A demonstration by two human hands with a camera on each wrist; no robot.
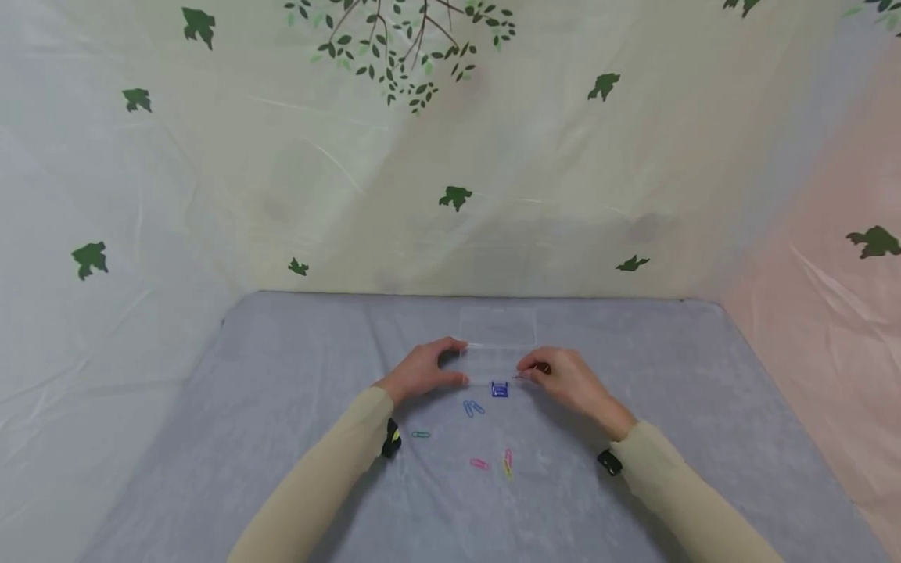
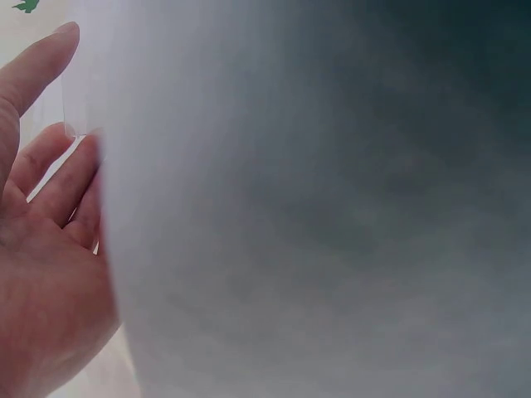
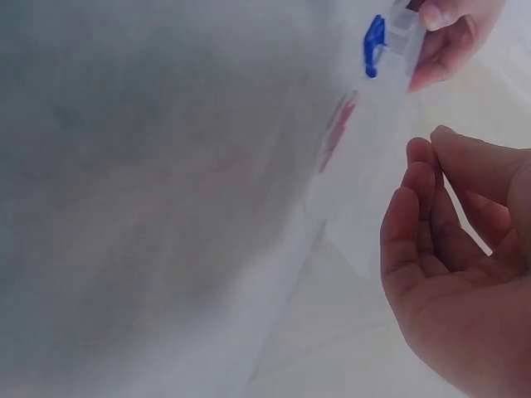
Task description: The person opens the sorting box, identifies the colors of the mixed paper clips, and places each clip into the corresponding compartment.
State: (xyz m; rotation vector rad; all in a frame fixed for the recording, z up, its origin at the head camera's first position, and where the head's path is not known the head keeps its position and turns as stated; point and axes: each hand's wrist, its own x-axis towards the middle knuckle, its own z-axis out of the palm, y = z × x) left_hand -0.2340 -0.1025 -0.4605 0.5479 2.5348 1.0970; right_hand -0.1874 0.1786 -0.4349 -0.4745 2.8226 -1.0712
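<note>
A clear plastic box lies on the cloth with its lid folded back, away from me. At its near side hangs a blue latch, also seen in the right wrist view. My left hand holds the box's left end between thumb and fingers. By the right end, my right hand pinches a small reddish piece that looks like a paper clip; the fingers hide most of it. In the right wrist view the thumb and index finger of the right hand meet at their tips.
Nearer to me lie blue paper clips, a green paper clip, a pink paper clip, and another pink one touching a yellow paper clip. Grey cloth covers the table, with printed curtains behind.
</note>
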